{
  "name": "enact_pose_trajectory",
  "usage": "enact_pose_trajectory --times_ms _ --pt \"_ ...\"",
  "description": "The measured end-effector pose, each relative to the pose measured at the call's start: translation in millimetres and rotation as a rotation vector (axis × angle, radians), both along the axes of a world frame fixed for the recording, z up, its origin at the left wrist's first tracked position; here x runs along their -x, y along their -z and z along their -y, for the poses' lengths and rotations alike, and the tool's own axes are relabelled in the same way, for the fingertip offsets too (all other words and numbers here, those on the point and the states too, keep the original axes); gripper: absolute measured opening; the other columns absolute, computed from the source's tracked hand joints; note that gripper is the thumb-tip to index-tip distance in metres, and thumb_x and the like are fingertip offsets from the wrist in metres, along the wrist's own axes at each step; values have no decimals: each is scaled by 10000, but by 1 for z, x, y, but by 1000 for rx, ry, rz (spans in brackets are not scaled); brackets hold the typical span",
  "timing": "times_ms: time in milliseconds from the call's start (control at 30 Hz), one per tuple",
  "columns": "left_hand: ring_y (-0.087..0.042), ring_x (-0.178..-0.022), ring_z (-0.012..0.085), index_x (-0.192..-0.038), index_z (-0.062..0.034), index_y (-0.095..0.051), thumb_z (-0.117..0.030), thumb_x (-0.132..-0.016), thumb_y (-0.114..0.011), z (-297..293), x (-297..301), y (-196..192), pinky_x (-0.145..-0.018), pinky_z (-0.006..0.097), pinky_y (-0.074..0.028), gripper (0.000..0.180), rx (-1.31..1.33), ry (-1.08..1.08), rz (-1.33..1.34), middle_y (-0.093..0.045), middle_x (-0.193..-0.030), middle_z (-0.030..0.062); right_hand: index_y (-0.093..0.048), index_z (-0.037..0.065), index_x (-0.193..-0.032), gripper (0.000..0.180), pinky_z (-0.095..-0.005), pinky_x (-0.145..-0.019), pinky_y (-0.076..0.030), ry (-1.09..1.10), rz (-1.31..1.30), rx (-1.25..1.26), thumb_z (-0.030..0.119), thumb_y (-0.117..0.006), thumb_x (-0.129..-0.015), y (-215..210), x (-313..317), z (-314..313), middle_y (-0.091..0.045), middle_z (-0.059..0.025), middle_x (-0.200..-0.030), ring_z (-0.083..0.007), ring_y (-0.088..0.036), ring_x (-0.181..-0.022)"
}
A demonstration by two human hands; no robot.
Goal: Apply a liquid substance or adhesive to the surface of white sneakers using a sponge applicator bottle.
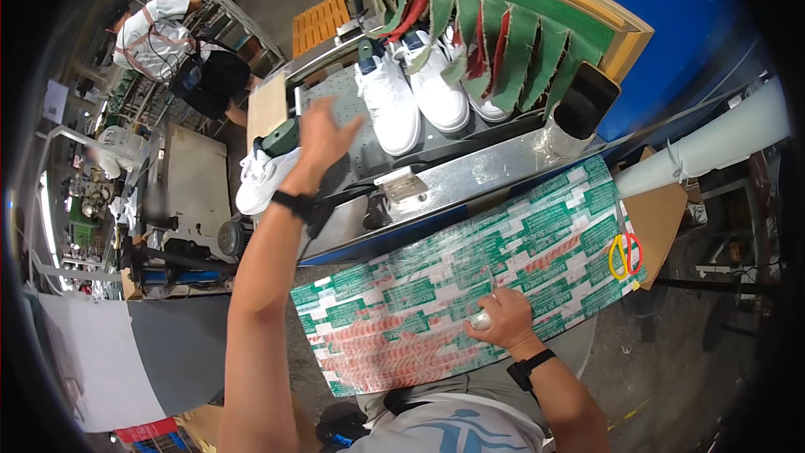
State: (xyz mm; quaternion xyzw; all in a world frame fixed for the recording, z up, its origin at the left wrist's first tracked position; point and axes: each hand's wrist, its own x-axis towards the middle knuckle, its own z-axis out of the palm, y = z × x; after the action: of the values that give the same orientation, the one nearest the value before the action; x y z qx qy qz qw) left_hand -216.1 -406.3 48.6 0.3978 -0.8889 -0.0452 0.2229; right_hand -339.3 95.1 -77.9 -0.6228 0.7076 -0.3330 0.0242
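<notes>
My left hand (329, 136) is raised over the near left end of the conveyor, thumb apart from the fingers, with nothing in it. Just beside its wrist a white sneaker (267, 180) with a dark green last (281, 137) in its opening stands at the conveyor's left side. Two more white sneakers (390, 109) (438, 91) rest on the dark conveyor bed (352, 101); another behind them is partly covered by hanging strips. My right hand (507, 319) is closed around a tool with a pale rounded handle (480, 320) and a thin shaft, over the patterned board.
Green and red fabric strips (495, 50) hang across a wood-framed opening. A green-and-white taped board (453, 285) lies before me, with yellow-and-red-handled scissors (625, 256) at its right. A black rectangular device (587, 101) stands on the metal edge. A person (159, 42) works at the far left.
</notes>
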Motion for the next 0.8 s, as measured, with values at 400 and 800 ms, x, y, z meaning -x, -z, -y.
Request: enact_pose_trajectory --times_ms 400,800 --pt "-793 -852 234 -1261 18 -777 -335 -1004 -856 14 76 26 -776 374 -648 444 -1117 -79 -823 -830 -1065 100 -772 162 -904 374 -423 -731 -572 7 59 -6 442 -940 -722 -3 -2 -1 -651 -65 -898 -279 -678 -797" --pt "-725 -1229 248 -1576 22 -537 -342 -860 -989 -300 -105 -16 -1106 404 -572 921 -864 -34 -967 -751 -1324 168 -751 116 -1051 309 -504 -772 -567 -2 -12 -61 304 -868 -836 15 -10 -8 -692 -104 -997 -379 -705 -903"
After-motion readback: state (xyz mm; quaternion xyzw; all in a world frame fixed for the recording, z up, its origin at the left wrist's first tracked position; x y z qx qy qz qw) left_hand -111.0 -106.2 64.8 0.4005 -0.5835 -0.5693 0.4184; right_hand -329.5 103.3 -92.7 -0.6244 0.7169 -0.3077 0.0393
